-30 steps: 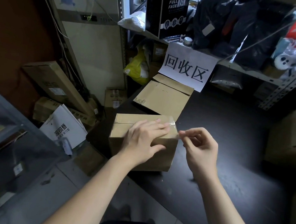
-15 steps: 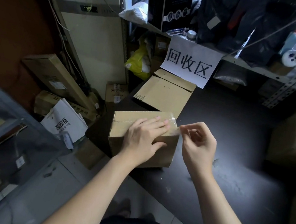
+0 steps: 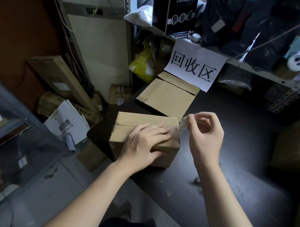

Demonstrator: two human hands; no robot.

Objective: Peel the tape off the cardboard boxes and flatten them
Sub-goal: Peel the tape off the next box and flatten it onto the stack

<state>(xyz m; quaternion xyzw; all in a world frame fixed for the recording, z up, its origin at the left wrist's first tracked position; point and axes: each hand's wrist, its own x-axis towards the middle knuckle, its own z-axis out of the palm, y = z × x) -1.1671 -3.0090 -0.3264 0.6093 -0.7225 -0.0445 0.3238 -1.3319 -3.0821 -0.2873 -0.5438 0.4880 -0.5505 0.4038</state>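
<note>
While pressing the left hand (image 3: 146,142) flat on the lid of the sealed cardboard box (image 3: 135,123), pinches a lifted end of clear tape (image 3: 181,125) with the right hand (image 3: 205,135) at the box's top right edge. Left grip holding nothing: fingers straight and spread across the lid, thumb down over the near face. Right grip closed on the tape between thumb and forefinger, other fingers loosely curled. Box placed near the front left corner of the dark counter (image 3: 240,178), long axis running left to right, top seam along that same axis, short ends facing left and right. Tape laid along that seam, crinkled and raised off the cardboard at the right end, the rest hidden under the left fingers (image 3: 159,128). Just behind the far edge, a flattened box (image 3: 165,100) lying flat, long axis angled away toward the shelf (image 3: 260,74), dark print at its near left corner too small to read. Behind that, a white paper sign (image 3: 195,66) hanging from the shelf edge, reading 回收区 in large black characters. Above, on the shelf, a black carton (image 3: 183,7) marked FULL FACE MASK in white. On the floor (image 3: 44,191) at left, a white booklet (image 3: 66,123) with dark Chinese characters not clear enough to read, and a long brown carton (image 3: 56,77) propped at a slant, white label illegible.
</note>
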